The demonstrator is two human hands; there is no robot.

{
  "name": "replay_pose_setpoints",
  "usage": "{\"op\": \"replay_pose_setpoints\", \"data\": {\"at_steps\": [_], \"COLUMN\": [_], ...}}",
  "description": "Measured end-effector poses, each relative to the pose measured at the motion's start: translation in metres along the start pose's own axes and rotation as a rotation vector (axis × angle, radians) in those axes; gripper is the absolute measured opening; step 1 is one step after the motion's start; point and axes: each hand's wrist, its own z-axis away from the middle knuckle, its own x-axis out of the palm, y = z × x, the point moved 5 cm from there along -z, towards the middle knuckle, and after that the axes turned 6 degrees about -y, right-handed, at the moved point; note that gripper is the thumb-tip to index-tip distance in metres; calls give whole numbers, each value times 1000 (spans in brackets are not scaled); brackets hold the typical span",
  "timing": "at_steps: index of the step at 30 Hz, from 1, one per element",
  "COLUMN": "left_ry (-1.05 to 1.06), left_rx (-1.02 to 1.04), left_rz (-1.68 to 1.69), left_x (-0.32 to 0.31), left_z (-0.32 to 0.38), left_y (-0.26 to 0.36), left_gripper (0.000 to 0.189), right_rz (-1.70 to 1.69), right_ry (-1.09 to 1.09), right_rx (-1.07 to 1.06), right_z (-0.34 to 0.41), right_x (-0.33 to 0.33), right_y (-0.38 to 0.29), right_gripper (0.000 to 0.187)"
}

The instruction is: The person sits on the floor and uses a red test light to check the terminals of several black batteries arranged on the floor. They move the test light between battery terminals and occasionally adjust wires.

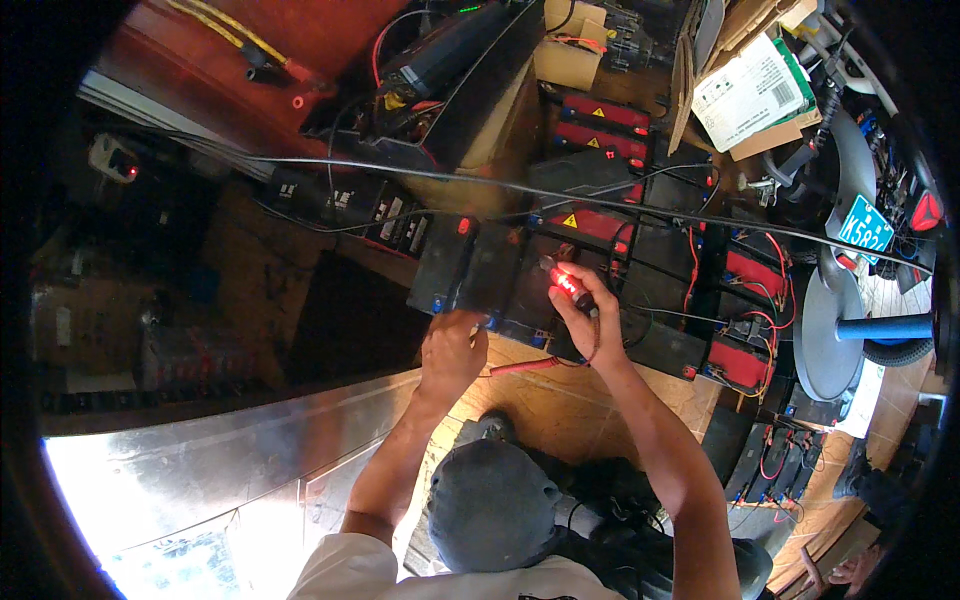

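Note:
My right hand (592, 315) holds a slim handheld tester (568, 285) whose display glows red. Its tip points at a black battery (536, 274); whether they touch is unclear. From its lower end a thin cord loops down to a red-sleeved probe or clip (525, 367), beside the batteries' near edge. My left hand (454, 349) has its fingers curled at the near end of the neighbouring black batteries (487, 266), next to a blue terminal cap (491, 322). What those fingertips grip, if anything, is hidden. A red terminal cap (464, 225) marks the far end of the leftmost battery.
A black cable (480, 180) stretches across above the batteries. Red-topped batteries (750, 270) with wires stand to the right, near a parked two-wheeler (847, 180). A cardboard box (750, 97) sits behind. Wired batteries (772, 465) and another person's hand (855, 570) are lower right.

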Motion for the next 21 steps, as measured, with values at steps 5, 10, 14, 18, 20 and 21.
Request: {"op": "replay_pose_setpoints", "data": {"at_steps": [5, 10, 14, 18, 20, 21], "left_ry": [13, 19, 4, -17, -23, -20], "left_rx": [9, 17, 10, 2, 2, 5], "left_rz": [12, 2, 12, 10, 11, 15], "left_x": [1, 0, -1, -1, 0, 0], "left_z": [0, 0, -1, -2, -2, -2], "left_y": [-1, -1, 0, 0, 0, 0], "left_gripper": [21, 21, 21, 21, 21, 21], "right_rz": [-1, -7, 31, 19, 18, 23], "right_ry": [3, 2, 38, 40, 36, 32], "right_rx": [-26, -9, -70, -88, -90, -84], "right_z": [-1, -1, -1, -2, -2, -2], "right_x": [0, 0, 0, 1, 0, 0], "right_y": [-3, 1, 1, 1, 1, 2], "right_gripper": [36, 36, 40, 40, 40, 40]}}
